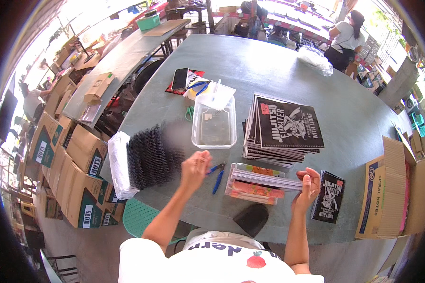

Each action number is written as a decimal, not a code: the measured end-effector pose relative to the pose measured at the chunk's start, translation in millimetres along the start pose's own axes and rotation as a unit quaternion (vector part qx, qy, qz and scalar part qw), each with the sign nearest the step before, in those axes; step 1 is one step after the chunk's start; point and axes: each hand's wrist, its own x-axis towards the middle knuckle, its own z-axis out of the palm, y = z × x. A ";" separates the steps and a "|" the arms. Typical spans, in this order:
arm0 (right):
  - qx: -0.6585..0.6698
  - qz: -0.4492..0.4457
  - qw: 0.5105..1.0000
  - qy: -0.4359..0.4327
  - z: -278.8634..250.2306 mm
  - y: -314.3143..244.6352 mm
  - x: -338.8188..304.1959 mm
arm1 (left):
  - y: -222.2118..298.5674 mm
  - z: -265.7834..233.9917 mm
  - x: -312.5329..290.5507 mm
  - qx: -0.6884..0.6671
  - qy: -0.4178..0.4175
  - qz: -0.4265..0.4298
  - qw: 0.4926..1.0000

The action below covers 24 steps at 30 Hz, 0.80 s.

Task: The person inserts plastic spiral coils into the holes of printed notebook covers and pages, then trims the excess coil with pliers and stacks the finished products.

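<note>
My right hand [310, 183] is closed on the right end of a thin notebook [264, 180], whose white page edges face up. It is above colourful pink-and-green covers [255, 192] on the table. To the left, my left hand [197, 165] is closed in a pinch, and a dark motion smear beside it hides what it holds, if anything. Black spiral binding coils [148, 155] lie in a row on a white wrapped bundle [123, 165], left of that hand. Blue-handled pliers [218, 178] rest between my hands.
Beyond my hands stand a clear plastic tub [215, 125] and a stack of black-covered spiral notebooks [288, 123]. A smaller black notebook [328, 197] lies right of my right hand, near an open cardboard box [382, 193]. Green scissors [189, 113] lie beside the tub.
</note>
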 end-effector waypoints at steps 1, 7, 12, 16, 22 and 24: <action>-0.032 0.000 0.999 -0.015 1.8 -0.1 -2.9 | -11.1 -24.0 7.1 0.220 0.017 -0.013 0.975; -0.176 -0.124 0.976 -0.015 17.3 4.9 0.2 | -90.3 -27.4 -11.1 0.481 0.084 -0.039 0.872; -0.339 -0.368 0.839 -0.214 59.1 -67.1 -16.9 | -44.8 -59.7 -18.6 0.394 0.186 -0.025 0.900; -0.486 -0.314 0.742 -0.338 83.6 -32.0 -31.9 | -4.4 -80.1 -30.5 0.158 0.225 0.025 0.961; -0.341 -0.470 0.753 -0.309 60.4 -13.5 -40.3 | 29.4 -127.1 -51.0 -0.271 0.235 0.135 0.923; -0.364 -0.506 0.729 -0.281 58.1 -14.4 -42.3 | 37.7 -130.1 -47.1 -0.315 0.258 0.188 0.894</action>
